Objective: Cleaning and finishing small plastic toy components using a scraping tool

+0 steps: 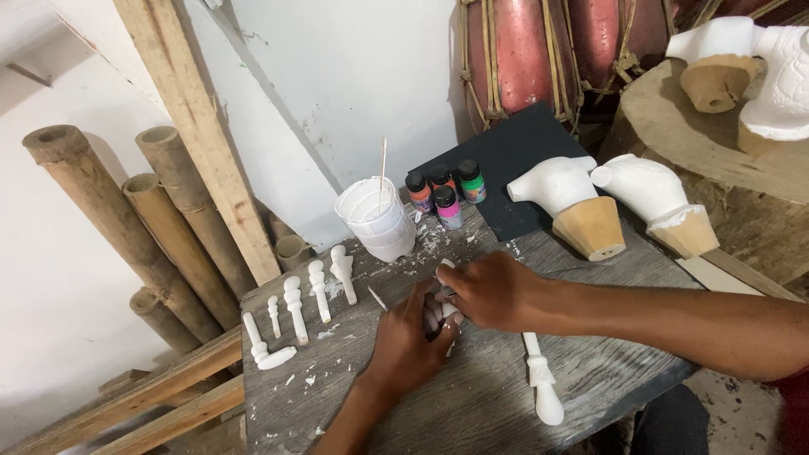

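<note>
Both hands' grips closed on small white piece (445,307): left hand (410,341), right hand (491,291).

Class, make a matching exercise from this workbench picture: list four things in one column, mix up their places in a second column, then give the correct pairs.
Things:
1. White cup
2. Paint bottles
3. Brush
4. Bamboo poles

Places:
A. Leaning against the wall, left of the table
B. Lying flat on the table, right of the hands
C. At the back of the table, with a thin stick standing in it
D. Clustered at the back of the table, by the black board

Pairs: 1-C, 2-D, 3-B, 4-A
</note>
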